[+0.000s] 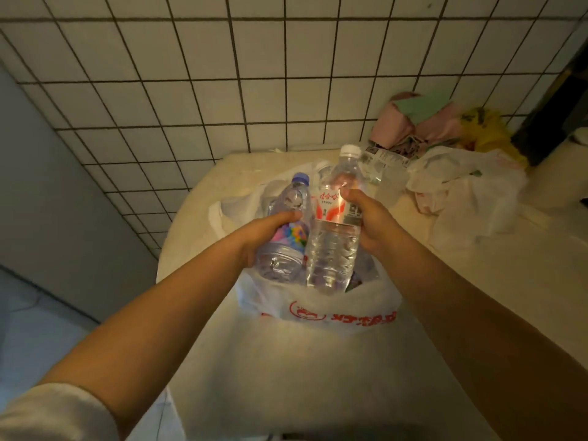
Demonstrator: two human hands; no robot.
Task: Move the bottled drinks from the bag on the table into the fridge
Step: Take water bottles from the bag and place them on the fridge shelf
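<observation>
Bottles, two, clear plastic, both held above the open mouth of a white plastic bag (318,308) with red print that stands on the bench (477,281). Item one: bottle with white cap and red-and-white label (334,224), upright with a slight tilt, its base at the level of the bag's rim; the right hand (370,222) has its grip wrapped round the label band, thumb across the front. Item two: bottle with pale purple cap and multicoloured label (288,233), leaning left, its side touching item one; the left hand (270,232) has its grip curled round the middle of it, over the label. Bag contents: more clear plastic shows in the opening behind and under the two bottles, too crowded to count. Bag position: near the rounded left end of the bench, its handles spread toward the tiled wall (222,74). Further along the bench to the right: an empty-looking clear bottle lying on its side (380,168), a crumpled white plastic bag (461,198) beside it, then a pink and green bundle (420,119) and a yellow bag (490,132) against the wall. A white cylindrical object (563,173) stands at the far right edge. Open room: bare bench surface lies right of the printed bag and in front of the crumpled one; left of the bench edge the floor (41,313) drops away beside a plain grey wall panel (47,170).
</observation>
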